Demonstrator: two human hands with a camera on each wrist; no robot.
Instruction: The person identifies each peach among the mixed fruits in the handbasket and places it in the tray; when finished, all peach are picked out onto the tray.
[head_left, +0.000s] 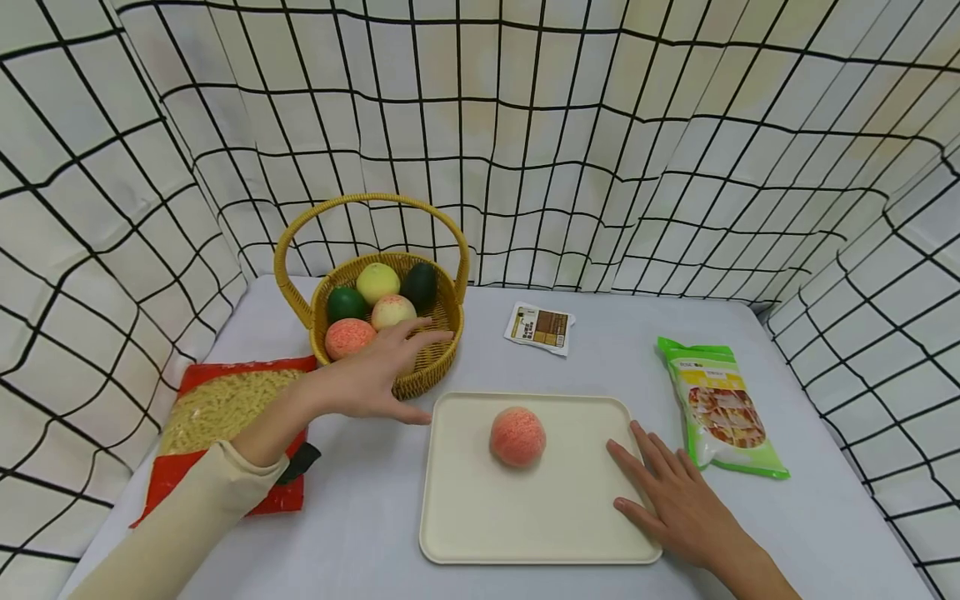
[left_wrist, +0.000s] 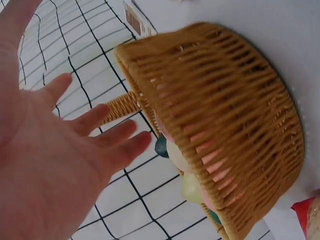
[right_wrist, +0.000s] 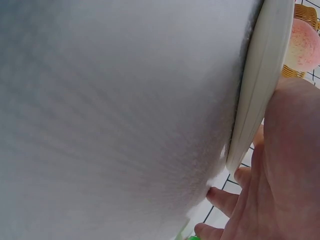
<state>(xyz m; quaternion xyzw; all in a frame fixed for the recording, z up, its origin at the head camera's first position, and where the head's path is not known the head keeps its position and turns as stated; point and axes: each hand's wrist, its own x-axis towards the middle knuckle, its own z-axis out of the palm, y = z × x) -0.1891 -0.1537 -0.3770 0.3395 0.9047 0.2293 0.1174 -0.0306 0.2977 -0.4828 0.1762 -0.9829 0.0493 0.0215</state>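
Note:
My left hand (head_left: 372, 373) hovers over the front of a wicker basket (head_left: 433, 377), its fingers spread and holding nothing. In the left wrist view the palm faces the basket's woven side (left_wrist: 225, 100). Inside the basket lie a pink peach (head_left: 348, 337), a paler peach (head_left: 393, 311), a yellow-green fruit (head_left: 377, 283), a green fruit (head_left: 346, 307) and a dark avocado (head_left: 419, 286). Another pink peach (head_left: 517, 437) sits on a cream tray (head_left: 525, 521). At the tray's right edge rests my right hand (head_left: 675, 498), fingers extended; the right wrist view shows it against the rim (right_wrist: 260, 75).
A red bag of pasta (head_left: 225, 408) lies at the left, partly under my left forearm. Behind the tray is a small brown-and-white packet (head_left: 540, 328). A green food bag (head_left: 723, 408) lies at the right. Black-gridded netting (head_left: 540, 158) surrounds the white table.

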